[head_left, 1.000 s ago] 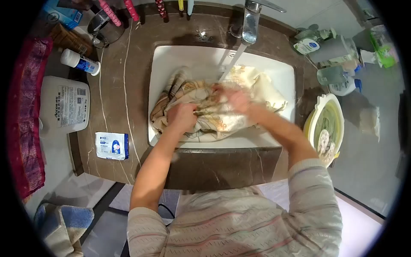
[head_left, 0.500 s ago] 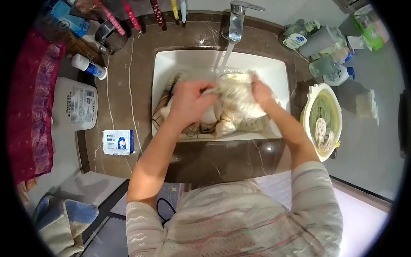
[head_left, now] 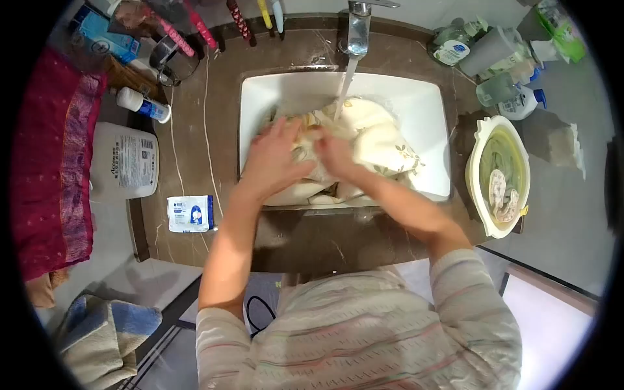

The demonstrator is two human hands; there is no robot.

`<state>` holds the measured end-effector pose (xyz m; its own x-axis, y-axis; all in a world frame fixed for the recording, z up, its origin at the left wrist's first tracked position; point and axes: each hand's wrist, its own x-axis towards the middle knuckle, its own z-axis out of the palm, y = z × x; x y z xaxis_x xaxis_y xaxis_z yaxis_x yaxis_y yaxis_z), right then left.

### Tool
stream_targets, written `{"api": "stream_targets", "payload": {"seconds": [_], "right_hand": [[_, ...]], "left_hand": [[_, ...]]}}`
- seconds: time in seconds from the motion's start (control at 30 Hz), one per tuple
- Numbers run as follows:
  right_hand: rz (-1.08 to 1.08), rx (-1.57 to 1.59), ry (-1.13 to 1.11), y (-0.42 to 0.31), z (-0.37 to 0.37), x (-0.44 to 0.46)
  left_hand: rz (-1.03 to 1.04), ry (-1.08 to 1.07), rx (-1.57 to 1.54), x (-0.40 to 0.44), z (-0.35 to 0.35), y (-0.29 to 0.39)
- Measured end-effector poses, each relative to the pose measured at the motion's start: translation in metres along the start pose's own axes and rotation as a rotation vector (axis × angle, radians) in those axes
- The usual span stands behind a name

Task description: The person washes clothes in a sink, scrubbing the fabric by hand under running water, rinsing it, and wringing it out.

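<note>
A bunched, wet cream cloth with a leaf print (head_left: 380,140) lies in the white sink (head_left: 429,107). Water from the tap (head_left: 358,36) runs down onto its back part. My left hand (head_left: 276,159) rests over the left side of the cloth, palm down with its fingers apart. Close beside it, my right hand (head_left: 333,154) is closed on a fold of the same cloth; its fingers are partly blurred. Darker brown folds of fabric show near the sink's front edge.
To the right stands a pale basin (head_left: 478,188) with cloth in it. Behind it are several bottles (head_left: 453,51). A wet-wipe pack (head_left: 190,213), a large white jug (head_left: 127,159) and a small tube (head_left: 144,105) stand on the left. Toothbrushes hang at the back.
My right hand has moved left from the cloth's right side to beside my left hand. My left hand has shifted slightly and its fingers have spread. The cloth now spreads toward the right.
</note>
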<state>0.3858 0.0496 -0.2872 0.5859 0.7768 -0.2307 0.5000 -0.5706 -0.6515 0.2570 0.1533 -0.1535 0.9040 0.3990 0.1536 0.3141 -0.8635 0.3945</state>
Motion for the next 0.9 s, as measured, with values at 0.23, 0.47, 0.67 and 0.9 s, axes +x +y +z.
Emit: {"api": "stream_targets", "payload": {"seconds": [0.23,0.47,0.67,0.9], "right_hand": [[0.122,-0.772,-0.465,0.052,-0.083,0.030],[-0.164,0.083,0.029,0.049,0.041,0.029],[-0.339,-0.706,-0.206,0.066,-0.049,0.056],[-0.298,-0.078,0.032,-0.004,0.014,0.024]], "left_hand": [[-0.335,-0.311,-0.110,-0.026,0.059,-0.030],[-0.374,-0.299,-0.146,-0.025,0.069,-0.038],[-0.380,-0.344,-0.152,-0.026,0.076,-0.041],[-0.381,-0.339,-0.197,-0.022,0.080,-0.041]]}}
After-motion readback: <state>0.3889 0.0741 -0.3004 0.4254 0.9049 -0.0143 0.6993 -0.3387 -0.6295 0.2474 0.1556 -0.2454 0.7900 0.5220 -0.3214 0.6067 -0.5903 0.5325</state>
